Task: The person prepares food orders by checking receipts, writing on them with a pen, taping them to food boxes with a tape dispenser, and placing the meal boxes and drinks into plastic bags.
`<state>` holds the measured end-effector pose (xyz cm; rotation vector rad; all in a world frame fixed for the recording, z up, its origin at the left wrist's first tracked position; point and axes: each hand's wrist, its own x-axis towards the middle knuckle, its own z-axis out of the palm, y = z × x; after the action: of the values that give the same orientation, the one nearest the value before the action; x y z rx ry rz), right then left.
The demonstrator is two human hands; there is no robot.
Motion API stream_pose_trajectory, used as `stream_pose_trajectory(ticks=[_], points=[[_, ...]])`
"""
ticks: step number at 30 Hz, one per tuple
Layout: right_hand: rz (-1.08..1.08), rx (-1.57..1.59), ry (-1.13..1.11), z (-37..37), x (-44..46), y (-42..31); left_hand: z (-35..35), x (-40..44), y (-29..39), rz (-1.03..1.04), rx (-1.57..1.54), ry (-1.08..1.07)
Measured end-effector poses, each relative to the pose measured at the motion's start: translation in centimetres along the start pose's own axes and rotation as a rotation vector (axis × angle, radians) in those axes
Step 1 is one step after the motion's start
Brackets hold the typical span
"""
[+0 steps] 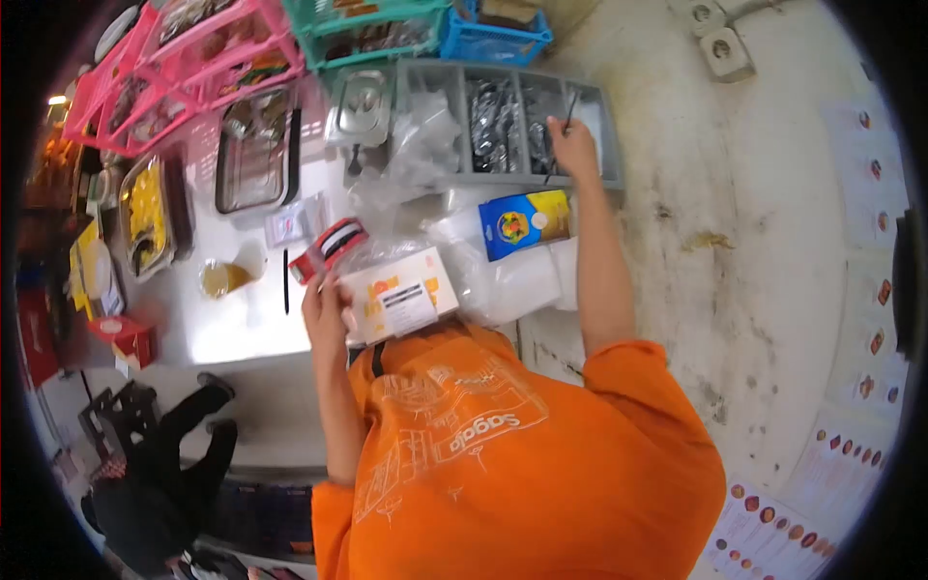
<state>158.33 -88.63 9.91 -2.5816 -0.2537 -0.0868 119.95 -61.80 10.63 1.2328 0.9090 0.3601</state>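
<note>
My left hand point(327, 311) has its fingers curled at the left end of a white carton box point(425, 274) with orange lettering. A printed paper slip point(408, 308) lies on the box top. Farther right, my right hand point(574, 147) is over a grey compartment tray point(458, 179), closed around a thin dark stick-like item point(572, 101) whose exact kind I cannot make out. Dark items in clear wrappers point(494, 121) fill the tray's middle compartments. Just beyond the box lies a red and black packet point(338, 242).
A blue and yellow pouch point(525, 223) rests on white plastic bags point(512, 288). Metal trays point(256, 159), a lidded steel container point(362, 106) and a cup point(222, 277) stand to the left. Pink baskets point(208, 63) line the back. A person in dark clothes point(155, 483) is at lower left.
</note>
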Motion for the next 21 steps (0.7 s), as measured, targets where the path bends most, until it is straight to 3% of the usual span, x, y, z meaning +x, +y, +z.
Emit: stream_pose_trajectory(ticks=[1,2,3,4,5,6,7,11,12,14,15,18,20,21], points=[[-0.016,-0.126,0.076,0.3,0.0,-1.1,0.3,0.5,0.9,-0.019,0.075,-0.041],[-0.054,-0.242,0.157,0.8,0.3,-2.9,0.6,1.9,-0.5,0.113,0.176,-0.109],[-0.156,-0.084,0.038,0.6,-1.4,-6.3,2.2,1.4,1.2,0.127,0.129,-0.104],[-0.247,0.072,-0.099,-0.1,-4.5,-9.7,2.6,2.5,0.2,0.289,0.209,-0.163],[-0.252,0.358,-0.412,-0.4,-7.9,-13.8,3.5,2.2,2.0,0.179,0.246,-0.211],[-0.221,0.64,-0.717,0.2,-11.1,-17.1,3.9,3.1,2.2,0.321,0.387,-0.257],[-0.234,0.641,-0.757,2.2,-12.8,-18.5,4.3,3.4,2.8,0.292,0.386,-0.288],[-0.291,0.66,-0.789,4.2,-14.1,-20.5,1.6,6.5,1.3,0.586,0.635,-0.281],[-0.3,0.672,-0.785,4.1,-14.0,-20.9,-0.1,6.5,0.1,0.471,0.768,-0.178],[-0.679,0.557,-0.779,4.8,-14.6,-20.9,-3.5,5.3,-2.8,0.219,1.023,0.027],[-0.865,0.497,-0.769,5.4,-15.0,-20.8,-4.7,5.1,-5.4,0.145,0.984,0.029],[-1.051,0.311,-0.934,9.8,-17.4,-20.5,-6.3,5.2,-10.2,-0.023,0.874,0.035],[-1.044,0.107,-1.02,13.0,-18.5,-20.6,-5.7,5.9,-9.7,-0.069,0.81,0.031],[-1.038,0.001,-1.058,14.5,-18.6,-20.8,-5.2,5.8,-9.1,-0.013,0.648,0.156]])
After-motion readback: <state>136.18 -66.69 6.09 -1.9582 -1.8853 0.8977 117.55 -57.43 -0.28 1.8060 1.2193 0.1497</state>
